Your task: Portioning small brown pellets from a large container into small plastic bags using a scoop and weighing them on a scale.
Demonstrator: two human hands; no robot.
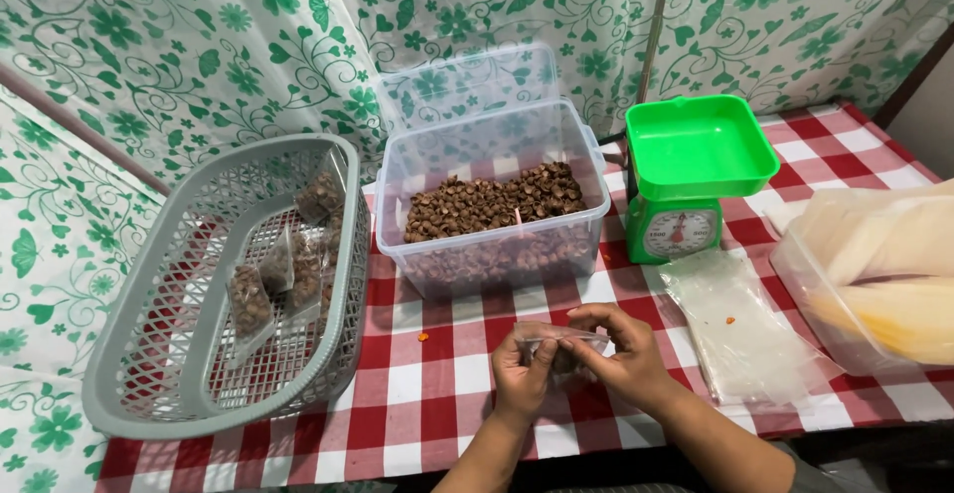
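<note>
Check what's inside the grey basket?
The grey basket holds a few small clear bags filled with brown pieces, lying toward its far end. The near half shows only mesh and checked cloth through it. Anything under the overlapping bags is covered.

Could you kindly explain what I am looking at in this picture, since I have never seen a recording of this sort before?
There is no machine here: a person wears a camera on the head, so this single view looks down at their own two bare hands. The left hand and right hand together pinch a small clear bag with brown pieces inside. They work over a table with a red and white checked cloth. Behind the hands stands a clear tub of brown pieces. To the left, a grey basket holds filled bags. To the right are a green kitchen scale and a stack of empty clear bags.
</note>
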